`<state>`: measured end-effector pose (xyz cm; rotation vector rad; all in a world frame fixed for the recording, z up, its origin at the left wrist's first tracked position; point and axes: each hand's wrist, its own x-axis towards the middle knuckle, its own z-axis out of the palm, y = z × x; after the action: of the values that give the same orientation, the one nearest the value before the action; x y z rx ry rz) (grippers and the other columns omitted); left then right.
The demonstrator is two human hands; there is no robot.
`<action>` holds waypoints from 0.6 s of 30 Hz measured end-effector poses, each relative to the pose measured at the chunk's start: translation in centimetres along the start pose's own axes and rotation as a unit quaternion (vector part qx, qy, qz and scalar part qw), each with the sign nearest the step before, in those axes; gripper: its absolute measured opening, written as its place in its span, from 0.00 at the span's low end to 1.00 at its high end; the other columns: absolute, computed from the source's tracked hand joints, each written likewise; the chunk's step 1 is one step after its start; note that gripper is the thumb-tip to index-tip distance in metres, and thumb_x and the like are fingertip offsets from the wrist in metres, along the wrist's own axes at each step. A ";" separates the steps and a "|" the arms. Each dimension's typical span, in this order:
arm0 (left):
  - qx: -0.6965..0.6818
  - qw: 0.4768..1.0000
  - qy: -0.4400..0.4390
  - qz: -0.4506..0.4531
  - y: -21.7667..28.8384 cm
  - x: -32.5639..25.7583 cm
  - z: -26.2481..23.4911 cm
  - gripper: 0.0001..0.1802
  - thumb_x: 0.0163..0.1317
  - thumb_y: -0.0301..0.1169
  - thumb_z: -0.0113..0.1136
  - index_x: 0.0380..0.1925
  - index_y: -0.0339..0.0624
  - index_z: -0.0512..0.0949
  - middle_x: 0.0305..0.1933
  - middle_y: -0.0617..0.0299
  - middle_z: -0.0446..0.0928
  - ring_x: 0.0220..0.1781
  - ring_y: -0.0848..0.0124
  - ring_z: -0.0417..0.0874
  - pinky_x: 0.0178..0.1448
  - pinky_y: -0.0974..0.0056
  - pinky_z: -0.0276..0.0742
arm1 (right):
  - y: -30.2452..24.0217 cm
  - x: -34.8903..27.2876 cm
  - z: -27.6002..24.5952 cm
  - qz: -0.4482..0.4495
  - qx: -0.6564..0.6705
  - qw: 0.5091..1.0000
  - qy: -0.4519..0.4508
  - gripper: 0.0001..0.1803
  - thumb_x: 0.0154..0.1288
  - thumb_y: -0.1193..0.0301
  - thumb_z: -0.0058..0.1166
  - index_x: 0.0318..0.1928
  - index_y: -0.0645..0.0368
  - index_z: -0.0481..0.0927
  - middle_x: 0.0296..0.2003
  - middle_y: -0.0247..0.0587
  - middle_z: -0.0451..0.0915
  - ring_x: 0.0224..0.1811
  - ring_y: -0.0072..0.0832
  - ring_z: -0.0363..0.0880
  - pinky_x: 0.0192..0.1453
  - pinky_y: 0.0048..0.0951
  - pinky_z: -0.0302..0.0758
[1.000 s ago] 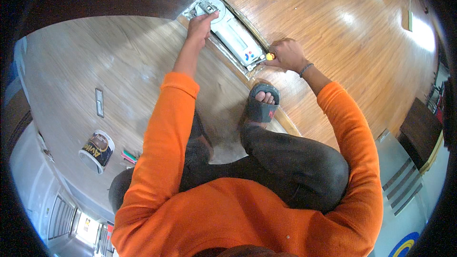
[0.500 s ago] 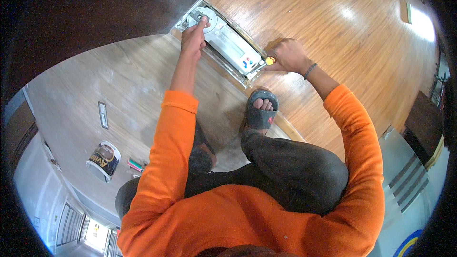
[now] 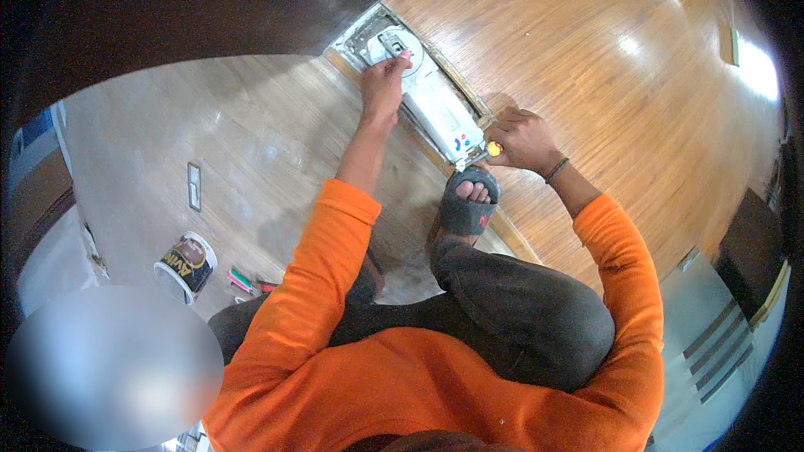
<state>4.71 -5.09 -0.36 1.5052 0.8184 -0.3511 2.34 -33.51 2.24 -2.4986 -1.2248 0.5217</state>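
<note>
A long white-and-silver door floor hinge [image 3: 440,115] sits in a narrow slot in the floor, with a round plate and a grey metal piece [image 3: 391,42] at its far end. My left hand [image 3: 384,90] is closed on that metal piece, thumb on top. My right hand [image 3: 523,141] grips a screwdriver by its yellow handle [image 3: 495,149]. The screwdriver's shaft points left, and its tip is at the near end of the hinge; whether it is wedged under the hinge I cannot tell.
A dark door panel [image 3: 209,0] overhangs the upper left. My sandalled foot [image 3: 471,201] stands by the slot's near end. A black-and-white bucket [image 3: 186,268], a flat metal plate [image 3: 194,187] and small coloured tools [image 3: 243,282] lie to the left. A blurred patch hides the lower left.
The view has shifted, so the slot and both hands appear lower and further right. The hinge looks tilted or raised, showing more of the slot at its far end. Both grips are unchanged.
</note>
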 end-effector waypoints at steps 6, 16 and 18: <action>-0.029 0.998 0.039 0.027 0.1 -3.7 -0.7 0.22 0.67 0.45 0.59 0.38 0.32 0.84 0.33 0.60 0.81 0.37 0.73 0.75 0.47 0.66 0.70 | -0.8 -0.3 -0.9 -0.007 -0.074 0.997 -0.029 0.18 0.48 0.48 0.63 0.32 0.46 0.83 0.30 0.35 0.81 0.39 0.36 0.82 0.49 0.37 0.79; -0.066 0.985 0.158 -0.009 -2.0 -8.1 -10.2 0.20 0.63 0.47 0.63 0.29 0.38 0.84 0.23 0.69 0.76 0.20 0.80 0.67 0.22 0.69 0.58 | -5.8 5.2 1.4 -0.166 -0.099 0.981 0.002 0.19 0.47 0.48 0.61 0.31 0.49 0.83 0.25 0.32 0.80 0.31 0.30 0.81 0.41 0.33 0.75; -0.117 0.976 0.182 0.005 -3.6 -8.8 -12.9 0.19 0.63 0.46 0.64 0.29 0.39 0.84 0.21 0.69 0.76 0.20 0.80 0.67 0.23 0.70 0.59 | -7.8 7.4 0.2 -0.186 -0.120 0.973 -0.066 0.22 0.48 0.47 0.60 0.35 0.50 0.82 0.28 0.33 0.81 0.34 0.31 0.82 0.43 0.33 0.75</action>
<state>-7.15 4.58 4.52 1.3688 1.1006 0.0346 1.11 -22.97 4.03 -2.3589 -1.8580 0.4701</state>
